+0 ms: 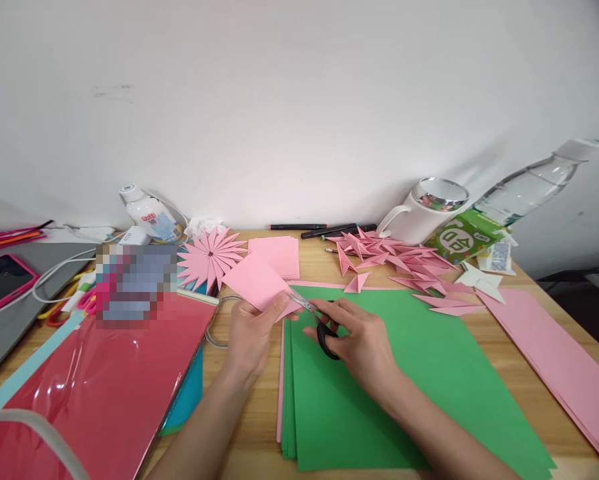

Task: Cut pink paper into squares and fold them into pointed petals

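My left hand (257, 330) pinches a square of pink paper (254, 280) by its near right corner, thumb on top. Black-handled scissors (325, 337) are in my right hand (362, 337), with fingers through the loops. Their metal blades reach to the paper's edge, close to my left thumb. Whether they are cutting into the paper, I cannot tell. Just behind the held sheet lies a stack of pink paper squares (279, 253). A folded pink pinwheel-like star (211, 257) rests to the left of it. Beneath my right hand spreads a stack of green paper (404, 400).
Folded pink paper pieces (379, 253) are heaped at the back right, before a white mug (422, 212) and a clear bottle (534, 183). Pink strips (554, 360) lie far right. On the left are red paper in clear wrap (94, 380), a phone (7, 281) and white cables.
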Tool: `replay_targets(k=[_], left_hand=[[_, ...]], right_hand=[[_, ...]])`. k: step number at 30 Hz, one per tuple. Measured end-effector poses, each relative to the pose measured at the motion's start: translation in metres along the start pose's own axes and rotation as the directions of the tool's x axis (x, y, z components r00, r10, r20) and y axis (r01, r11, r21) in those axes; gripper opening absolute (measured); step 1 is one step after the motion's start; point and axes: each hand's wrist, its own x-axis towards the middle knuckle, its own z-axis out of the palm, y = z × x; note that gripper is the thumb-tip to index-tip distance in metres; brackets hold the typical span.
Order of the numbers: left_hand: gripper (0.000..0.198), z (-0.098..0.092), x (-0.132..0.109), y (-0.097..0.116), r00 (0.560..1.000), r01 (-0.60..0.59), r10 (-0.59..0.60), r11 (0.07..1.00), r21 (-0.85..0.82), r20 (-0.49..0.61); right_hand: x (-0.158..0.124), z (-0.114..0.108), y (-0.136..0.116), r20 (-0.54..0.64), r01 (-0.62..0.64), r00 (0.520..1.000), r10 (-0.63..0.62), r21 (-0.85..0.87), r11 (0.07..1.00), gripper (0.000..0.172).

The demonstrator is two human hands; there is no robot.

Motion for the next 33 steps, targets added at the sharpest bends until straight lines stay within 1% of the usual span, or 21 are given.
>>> replay_targets(k=[5, 8, 12, 16, 18, 21, 23, 27, 33], left_hand=[[0.016, -0.0001, -0.0003, -0.0003, 1.0, -0.01, 0.01, 1.0, 0.002, 0.015], [0.016, -0.001, -0.0001, -0.0013, 1.0, -0.005, 0.005, 1.0, 0.001, 0.015], [0.017, -0.0007, 0.0, -0.0015, 1.0, 0.01, -0.01, 1.0, 0.005, 0.019], [0.017, 0.0012, -0.0002, 0.0004, 1.0, 0.015, -0.015, 1.0, 0.001, 0.013], [0.018, 0.0019, -0.0006, 0.0017, 1.0, 0.019, -0.019, 1.0, -0.003, -0.003], [0.018, 0.0021, -0.0013, 0.0027, 1.0, 0.028, -0.028, 1.0, 0.0, -0.002], [0.018, 0.0017, -0.0016, 0.0024, 1.0, 0.029, -0.029, 0.999, 0.02, 0.001], [0.015, 0.0002, -0.0013, 0.0001, 1.0, 0.01, -0.01, 0.998, 0.069, 0.004], [0.015, -0.0003, -0.0003, -0.0024, 1.0, 0.004, -0.006, 0.998, 0.063, 0.028]], right_hand=[[-0.0012, 0.0009, 0.0012, -0.03, 0.0, 1.0, -0.001, -0.018, 1.0, 0.02], [-0.0022, 0.0013, 0.0017, -0.016, -0.016, 1.0, 0.015, -0.006, 1.0, 0.019], [-0.0011, -0.0007, 0.0001, 0.061, -0.078, 0.995, 0.074, 0.066, 0.995, 0.021], [0.0038, -0.0048, -0.0034, 0.166, -0.184, 0.975, 0.149, 0.215, 0.959, 0.031], [0.0059, -0.0059, -0.0048, 0.179, -0.201, 0.971, 0.158, 0.258, 0.945, 0.038], [0.007, -0.006, -0.0059, 0.166, -0.197, 0.973, 0.162, 0.227, 0.954, 0.045], [0.0067, -0.0057, -0.0062, 0.163, -0.187, 0.974, 0.158, 0.181, 0.965, 0.042], [0.0059, -0.0061, -0.0056, 0.165, -0.156, 0.977, 0.135, 0.125, 0.98, 0.031], [0.005, -0.0052, -0.0034, 0.117, -0.114, 0.988, 0.103, 0.093, 0.989, 0.028]])
